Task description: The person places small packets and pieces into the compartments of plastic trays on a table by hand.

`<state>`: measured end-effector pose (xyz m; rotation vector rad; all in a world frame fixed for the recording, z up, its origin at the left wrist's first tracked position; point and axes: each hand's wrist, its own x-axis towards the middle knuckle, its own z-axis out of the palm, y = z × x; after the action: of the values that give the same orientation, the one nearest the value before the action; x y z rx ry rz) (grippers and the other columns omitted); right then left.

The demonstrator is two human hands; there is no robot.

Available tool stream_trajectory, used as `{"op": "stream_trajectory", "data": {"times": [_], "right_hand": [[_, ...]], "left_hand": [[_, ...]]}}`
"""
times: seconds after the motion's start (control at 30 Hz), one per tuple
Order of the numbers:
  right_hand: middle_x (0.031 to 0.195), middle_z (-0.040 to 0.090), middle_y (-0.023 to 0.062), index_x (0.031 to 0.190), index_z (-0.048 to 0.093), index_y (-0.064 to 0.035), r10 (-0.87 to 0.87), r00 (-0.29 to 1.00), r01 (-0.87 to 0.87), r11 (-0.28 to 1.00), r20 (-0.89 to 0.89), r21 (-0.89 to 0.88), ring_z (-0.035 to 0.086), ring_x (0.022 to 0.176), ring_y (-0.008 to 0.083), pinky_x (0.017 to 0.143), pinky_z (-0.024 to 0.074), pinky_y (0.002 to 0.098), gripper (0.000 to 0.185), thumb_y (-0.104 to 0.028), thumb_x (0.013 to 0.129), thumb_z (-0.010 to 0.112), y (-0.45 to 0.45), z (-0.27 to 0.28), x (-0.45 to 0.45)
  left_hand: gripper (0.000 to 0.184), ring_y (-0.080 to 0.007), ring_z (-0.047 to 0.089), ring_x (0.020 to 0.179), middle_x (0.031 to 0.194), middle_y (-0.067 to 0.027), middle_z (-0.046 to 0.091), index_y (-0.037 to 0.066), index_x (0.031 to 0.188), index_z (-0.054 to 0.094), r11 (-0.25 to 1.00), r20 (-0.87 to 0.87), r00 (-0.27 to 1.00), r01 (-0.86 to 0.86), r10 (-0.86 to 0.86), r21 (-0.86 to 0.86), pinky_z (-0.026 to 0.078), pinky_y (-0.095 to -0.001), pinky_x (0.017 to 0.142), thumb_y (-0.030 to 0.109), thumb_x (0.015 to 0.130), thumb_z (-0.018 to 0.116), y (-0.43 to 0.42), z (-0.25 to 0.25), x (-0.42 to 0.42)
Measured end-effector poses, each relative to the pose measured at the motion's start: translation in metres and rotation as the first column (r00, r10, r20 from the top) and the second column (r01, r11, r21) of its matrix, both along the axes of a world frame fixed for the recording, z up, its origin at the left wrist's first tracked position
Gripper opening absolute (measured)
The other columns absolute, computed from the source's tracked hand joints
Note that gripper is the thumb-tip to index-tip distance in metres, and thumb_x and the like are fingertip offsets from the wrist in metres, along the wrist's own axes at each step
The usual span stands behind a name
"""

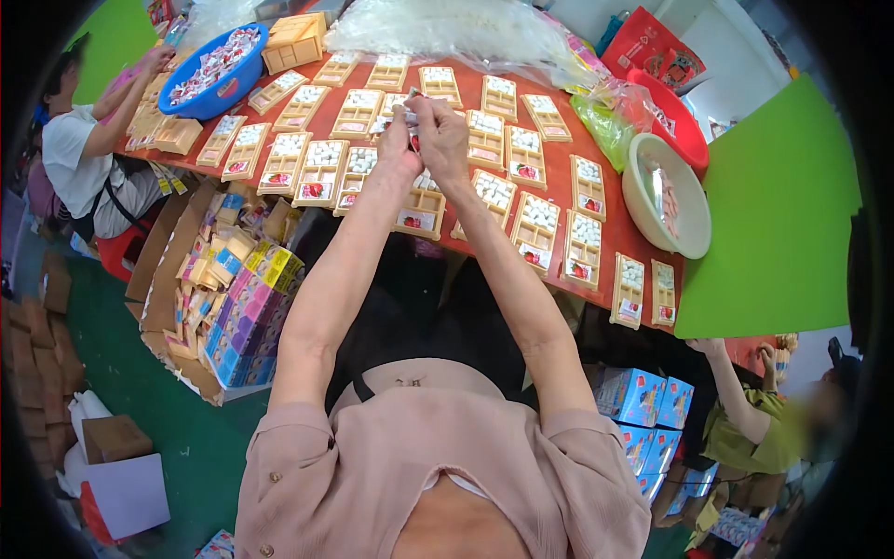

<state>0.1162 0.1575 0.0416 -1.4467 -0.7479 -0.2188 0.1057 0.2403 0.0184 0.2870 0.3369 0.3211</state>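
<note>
Pinching small packet (410,119), left hand (398,149) and right hand (441,137) curl fingers nearly closed at 12 o'clock; exact grip hidden. Low sweep could scatter white pieces (426,182) from compartment tray (430,202), hands' 6 o'clock, spacing being tight.

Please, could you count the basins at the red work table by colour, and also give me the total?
Blue basin: 1
Red basin: 1
Cream basin: 1
Total: 3
</note>
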Motion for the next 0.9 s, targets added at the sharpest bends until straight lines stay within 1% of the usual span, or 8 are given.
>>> {"op": "stream_trajectory", "data": {"times": [0.1,0.17,0.2,0.27,0.33,0.6,0.77,0.9], "right_hand": [[0.09,0.069,0.0092,0.093,0.071,0.0015,0.173,0.855,-0.077,0.975,-0.489,0.209,0.064,0.078,0.0139,0.07,0.0526,0.0289,0.031,-0.023,0.101,0.054,-0.004,0.006,0.004],[0.081,0.068,0.0074,0.089,0.071,0.0019,0.269,0.819,-0.039,0.907,-0.506,0.419,0.061,0.071,0.0124,0.065,0.0492,0.0267,0.034,-0.026,0.101,0.056,0.002,-0.003,0.022],[0.076,0.067,0.0064,0.087,0.071,0.0021,0.316,0.802,-0.013,0.857,-0.506,0.515,0.059,0.067,0.0116,0.062,0.0475,0.0257,0.036,-0.028,0.101,0.057,0.003,-0.007,0.033],[0.087,0.068,0.0089,0.094,0.069,0.0014,0.432,0.685,-0.005,0.808,-0.586,0.59,0.064,0.076,0.0158,0.065,0.0533,0.0291,0.031,-0.024,0.102,0.054,-0.005,-0.008,0.052],[0.094,0.069,0.0101,0.099,0.067,0.0014,0.473,0.589,0.054,0.787,-0.656,0.615,0.067,0.081,0.0179,0.067,0.0561,0.0312,0.026,-0.02,0.102,0.053,-0.011,-0.012,0.069],[0.097,0.068,0.0045,0.11,0.063,-0.0062,0.291,0.71,-0.324,0.943,-0.642,0.069,0.064,0.081,0.0101,0.065,0.055,0.0289,0.015,-0.013,0.098,0.058,-0.069,-0.013,0.105],[0.091,0.068,-0.0022,0.103,0.066,-0.0095,0.245,0.82,-0.451,0.833,-0.517,-0.321,0.056,0.076,0.0022,0.063,0.0434,0.018,0.014,-0.019,0.093,0.068,-0.109,-0.001,0.13],[0.086,0.068,-0.0034,0.103,0.068,-0.0091,0.201,0.85,-0.445,0.769,-0.488,-0.459,0.056,0.076,0.0014,0.065,0.0428,0.0182,0.015,-0.02,0.092,0.069,-0.111,0.008,0.136]], "left_hand": [[0.043,-0.0213,0.064,0.08,0.096,-0.009,0.064,0.006,0.116,0.057,0.998,-0.002,0.998,0.062,-0.062,0.033,0.055,-0.0355,0.065,0.042,0.107,0.035,0.004,-0.004,-0.001],[0.046,-0.0203,0.062,0.072,0.091,-0.0089,0.063,0.005,0.118,0.056,0.972,-0.084,0.992,0.115,-0.099,0.204,0.05,-0.0334,0.051,0.044,0.107,0.033,0.007,-0.006,-0.005],[0.045,-0.0219,0.063,0.07,0.089,-0.0091,0.064,0.006,0.114,0.056,0.978,-0.073,0.99,0.128,-0.118,0.163,0.047,-0.0344,0.047,0.045,0.106,0.035,0.011,-0.009,-0.005],[0.044,-0.0251,0.064,0.065,0.084,-0.0095,0.065,0.008,0.106,0.057,0.984,-0.048,0.987,0.159,-0.156,0.078,0.042,-0.0365,0.041,0.048,0.105,0.038,0.017,-0.014,-0.006],[0.049,-0.02,0.06,0.066,0.081,-0.0078,0.059,0.004,0.112,0.058,0.98,-0.092,0.983,0.166,-0.156,0.112,0.04,-0.0294,0.042,0.046,0.106,0.035,0.003,-0.003,-0.018],[0.041,-0.02,0.06,0.068,0.081,-0.0092,0.059,0.003,0.103,0.06,0.937,0.033,0.937,0.348,-0.347,-0.036,0.04,-0.028,0.042,0.041,0.104,0.044,-0.042,0.005,-0.082],[0.038,-0.0228,0.062,0.07,0.085,-0.0102,0.062,0.006,0.108,0.058,0.925,0.115,0.926,0.37,-0.359,-0.086,0.039,-0.0279,0.04,0.042,0.103,0.047,-0.035,-0.008,-0.109],[0.036,-0.0226,0.062,0.07,0.084,-0.01,0.061,0.008,0.11,0.057,0.939,0.105,0.938,0.339,-0.332,-0.057,0.039,-0.0275,0.041,0.042,0.102,0.05,-0.009,-0.01,-0.111]]}}
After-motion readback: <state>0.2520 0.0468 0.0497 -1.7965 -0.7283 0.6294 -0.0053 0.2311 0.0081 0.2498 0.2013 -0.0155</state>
